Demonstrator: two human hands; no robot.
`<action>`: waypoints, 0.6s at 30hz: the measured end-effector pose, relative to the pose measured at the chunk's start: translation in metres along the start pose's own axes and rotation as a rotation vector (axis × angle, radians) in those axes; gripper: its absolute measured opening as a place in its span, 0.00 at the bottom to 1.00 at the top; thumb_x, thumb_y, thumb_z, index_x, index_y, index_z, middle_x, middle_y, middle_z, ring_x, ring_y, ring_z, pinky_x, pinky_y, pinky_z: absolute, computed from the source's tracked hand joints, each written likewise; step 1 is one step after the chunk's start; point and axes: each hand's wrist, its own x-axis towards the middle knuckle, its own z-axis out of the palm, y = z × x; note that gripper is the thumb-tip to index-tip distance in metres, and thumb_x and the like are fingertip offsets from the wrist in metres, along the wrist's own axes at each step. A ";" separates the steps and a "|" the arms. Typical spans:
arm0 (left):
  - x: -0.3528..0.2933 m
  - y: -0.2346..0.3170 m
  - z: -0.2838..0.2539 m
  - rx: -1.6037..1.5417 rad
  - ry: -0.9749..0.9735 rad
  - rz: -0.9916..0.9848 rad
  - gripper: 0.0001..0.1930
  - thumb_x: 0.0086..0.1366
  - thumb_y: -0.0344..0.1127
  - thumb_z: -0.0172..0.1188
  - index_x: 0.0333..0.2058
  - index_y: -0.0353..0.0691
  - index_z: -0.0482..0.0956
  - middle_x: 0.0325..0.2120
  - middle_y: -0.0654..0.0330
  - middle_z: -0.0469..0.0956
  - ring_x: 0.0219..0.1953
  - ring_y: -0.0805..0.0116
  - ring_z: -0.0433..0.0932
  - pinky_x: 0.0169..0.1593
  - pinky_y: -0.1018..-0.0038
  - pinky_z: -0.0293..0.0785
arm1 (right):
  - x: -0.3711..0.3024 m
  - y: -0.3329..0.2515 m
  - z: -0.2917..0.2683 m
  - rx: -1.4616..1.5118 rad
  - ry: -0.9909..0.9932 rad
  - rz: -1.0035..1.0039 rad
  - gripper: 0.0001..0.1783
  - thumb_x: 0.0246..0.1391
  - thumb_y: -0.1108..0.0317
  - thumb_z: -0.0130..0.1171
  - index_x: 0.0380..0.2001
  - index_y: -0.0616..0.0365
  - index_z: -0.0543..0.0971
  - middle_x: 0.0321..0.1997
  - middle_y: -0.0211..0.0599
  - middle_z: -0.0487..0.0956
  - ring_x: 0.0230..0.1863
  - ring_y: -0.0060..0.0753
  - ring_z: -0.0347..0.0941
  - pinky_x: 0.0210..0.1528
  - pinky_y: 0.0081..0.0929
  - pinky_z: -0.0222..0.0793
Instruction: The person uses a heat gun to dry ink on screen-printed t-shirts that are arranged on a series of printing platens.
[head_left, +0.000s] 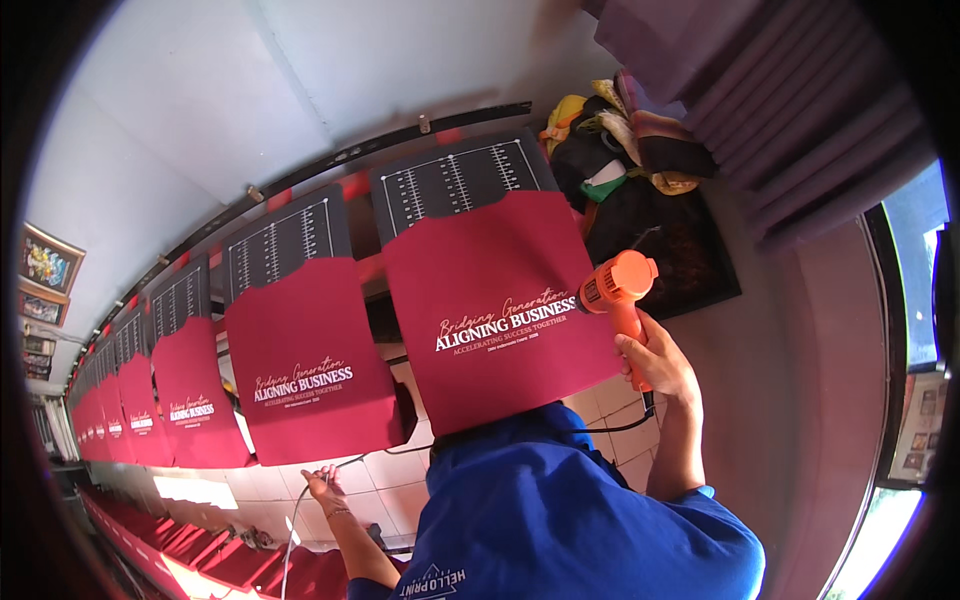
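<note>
Orange heat gun (618,285) gripped in right hand (655,365), nozzle aimed at print on nearest maroon panel (500,300). Grey cable (296,510) pinched by left hand (325,490). Drying judged underway; steady sweep needed.

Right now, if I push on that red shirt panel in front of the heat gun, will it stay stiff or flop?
The red shirt panel looks stretched flat over a dark board, so it would probably feel firm, not floppy. Its free lower edge likely gives a little. The orange heat gun in the right hand points at it.
</note>
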 end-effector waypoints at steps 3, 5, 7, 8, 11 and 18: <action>0.016 0.003 0.034 0.026 0.225 -0.020 0.31 0.72 0.66 0.34 0.20 0.46 0.63 0.17 0.64 0.68 0.22 0.69 0.66 0.36 0.73 0.72 | -0.003 0.009 0.004 0.013 0.025 0.010 0.29 0.62 0.64 0.55 0.63 0.62 0.63 0.29 0.31 0.73 0.22 0.20 0.71 0.22 0.21 0.70; 0.018 0.007 0.046 -0.041 0.197 -0.048 0.33 0.71 0.66 0.30 0.20 0.45 0.62 0.17 0.63 0.67 0.21 0.69 0.65 0.35 0.72 0.72 | -0.005 0.007 0.005 0.043 0.007 0.011 0.28 0.61 0.64 0.55 0.61 0.63 0.64 0.29 0.31 0.73 0.22 0.20 0.71 0.22 0.21 0.70; 0.022 0.009 0.051 -0.093 0.158 -0.057 0.35 0.71 0.67 0.27 0.19 0.44 0.63 0.16 0.63 0.67 0.21 0.68 0.65 0.34 0.72 0.72 | -0.006 0.010 0.008 0.020 0.060 0.000 0.28 0.61 0.64 0.56 0.61 0.63 0.64 0.29 0.31 0.73 0.22 0.20 0.71 0.21 0.21 0.69; 0.035 0.014 0.032 -0.111 0.138 -0.042 0.35 0.71 0.67 0.26 0.19 0.43 0.64 0.16 0.64 0.67 0.21 0.68 0.66 0.34 0.71 0.72 | -0.004 0.010 0.010 0.014 0.076 -0.006 0.27 0.61 0.64 0.56 0.61 0.63 0.64 0.29 0.31 0.73 0.22 0.20 0.71 0.20 0.21 0.69; 0.065 0.028 0.002 -0.059 0.190 0.050 0.33 0.74 0.61 0.28 0.37 0.35 0.70 0.27 0.60 0.73 0.29 0.64 0.74 0.43 0.66 0.77 | -0.001 0.010 0.010 0.033 0.050 -0.012 0.27 0.61 0.63 0.56 0.60 0.64 0.65 0.28 0.31 0.73 0.22 0.20 0.71 0.20 0.21 0.69; 0.079 0.068 -0.004 -0.135 0.409 0.252 0.30 0.73 0.56 0.37 0.57 0.32 0.64 0.44 0.52 0.72 0.40 0.61 0.75 0.52 0.63 0.76 | 0.001 0.012 0.019 0.034 0.104 0.017 0.28 0.59 0.61 0.57 0.58 0.65 0.67 0.29 0.31 0.74 0.24 0.20 0.72 0.28 0.22 0.71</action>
